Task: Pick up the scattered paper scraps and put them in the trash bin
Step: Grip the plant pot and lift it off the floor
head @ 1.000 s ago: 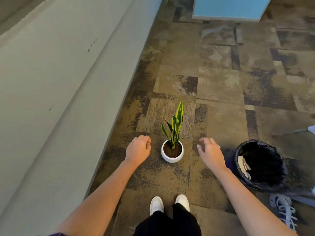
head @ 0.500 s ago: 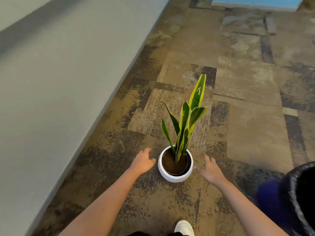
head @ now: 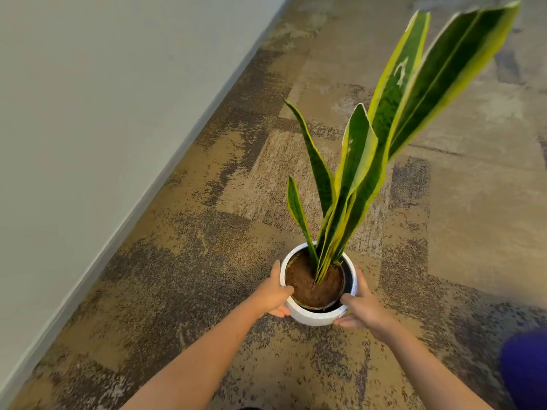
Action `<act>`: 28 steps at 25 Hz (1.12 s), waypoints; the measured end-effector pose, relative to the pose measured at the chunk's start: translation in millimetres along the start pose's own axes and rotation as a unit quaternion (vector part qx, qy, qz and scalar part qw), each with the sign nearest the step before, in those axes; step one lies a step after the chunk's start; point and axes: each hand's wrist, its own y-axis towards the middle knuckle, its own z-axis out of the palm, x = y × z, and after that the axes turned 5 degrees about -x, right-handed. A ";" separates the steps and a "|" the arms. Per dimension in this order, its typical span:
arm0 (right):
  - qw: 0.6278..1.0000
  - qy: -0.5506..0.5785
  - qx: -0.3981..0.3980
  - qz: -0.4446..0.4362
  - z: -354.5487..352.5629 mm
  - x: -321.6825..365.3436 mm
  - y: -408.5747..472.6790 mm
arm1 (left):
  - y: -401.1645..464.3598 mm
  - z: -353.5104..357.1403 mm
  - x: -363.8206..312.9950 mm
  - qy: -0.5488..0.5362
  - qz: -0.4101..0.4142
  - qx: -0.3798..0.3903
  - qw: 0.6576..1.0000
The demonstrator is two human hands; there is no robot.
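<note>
A white round pot [head: 313,318] with brown soil holds a snake plant [head: 370,149] with tall green, yellow-edged leaves. It stands on the patterned carpet in the lower middle of the head view. My left hand [head: 273,294] clasps the pot's left side, thumb over the rim. On the pot's right side my right hand [head: 362,313] grips it the same way. No paper scraps and no trash bin are in view.
A grey wall [head: 97,128] runs diagonally along the left, meeting the brown patchy carpet [head: 458,232]. A blurred purple-blue shape [head: 525,368] sits at the lower right edge.
The view has dropped much closer to the plant. Both hands have closed in from beside the pot and taken hold of its sides. The black bin has left the view.
</note>
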 end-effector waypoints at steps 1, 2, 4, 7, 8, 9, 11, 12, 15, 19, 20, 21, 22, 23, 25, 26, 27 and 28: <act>1.000 0.012 -0.008 0.003 2.4 -1.3 2.8 | 2.4 1.8 0.7 0.005 0.001 -0.004 1.000; 1.000 0.019 -0.018 0.003 4.7 -1.6 4.1 | 3.4 3.5 0.0 0.013 0.002 -0.012 1.000; 0.999 0.020 -0.048 -0.006 8.3 -1.3 5.0 | 4.3 7.3 -3.0 0.039 0.006 -0.046 0.998; 0.997 0.033 -0.070 -0.011 12.1 -3.0 3.9 | 2.1 12.5 -7.8 0.090 0.014 -0.110 0.990; 0.997 0.038 -0.070 -0.011 12.4 -2.7 2.2 | -0.4 12.4 -9.5 0.098 0.017 -0.120 0.988; 0.997 0.043 -0.070 -0.009 12.3 -1.3 -0.7 | -3.6 11.8 -11.3 0.100 0.018 -0.123 0.987; 0.996 0.050 -0.069 -0.009 10.7 5.1 -11.0 | -15.2 8.0 -16.0 0.086 0.017 -0.117 0.989; 0.996 0.052 -0.068 -0.010 9.2 9.7 -17.8 | -23.2 4.7 -19.8 0.076 0.015 -0.113 0.991; 0.997 0.041 -0.060 -0.005 0.1 34.2 -44.8 | -54.1 -9.8 -37.5 0.065 0.013 -0.118 0.991; 0.999 0.020 -0.041 -0.011 -11.1 78.3 -83.6 | -99.4 -35.3 -64.6 0.051 0.015 -0.131 0.990; 0.999 0.016 -0.034 -0.015 -12.5 89.7 -92.3 | -109.4 -41.5 -70.1 0.053 0.016 -0.139 0.989; 0.999 0.012 -0.029 -0.014 -13.4 101.3 -99.9 | -118.5 -47.6 -74.8 0.055 0.013 -0.150 0.987; 1.000 0.007 -0.025 -0.014 -14.0 114.8 -107.3 | -128.3 -55.9 -79.6 0.052 0.009 -0.161 0.986; 1.000 0.000 -0.019 -0.015 -12.8 127.9 -113.3 | -138.4 -65.2 -84.1 0.045 0.005 -0.170 0.984; 1.000 -0.013 -0.005 -0.022 -6.0 148.3 -123.5 | -153.5 -80.1 -87.2 0.035 -0.002 -0.182 0.983; 1.000 -0.014 0.003 -0.026 -0.8 158.0 -126.5 | -158.3 -89.0 -87.0 0.029 -0.002 -0.189 0.982; 0.999 -0.014 0.010 -0.029 6.0 165.6 -127.9 | -161.7 -98.2 -85.5 0.026 -0.002 -0.194 0.981; 0.999 -0.016 0.013 -0.034 14.8 172.2 -127.4 | -163.0 -108.5 -82.7 0.024 0.001 -0.200 0.980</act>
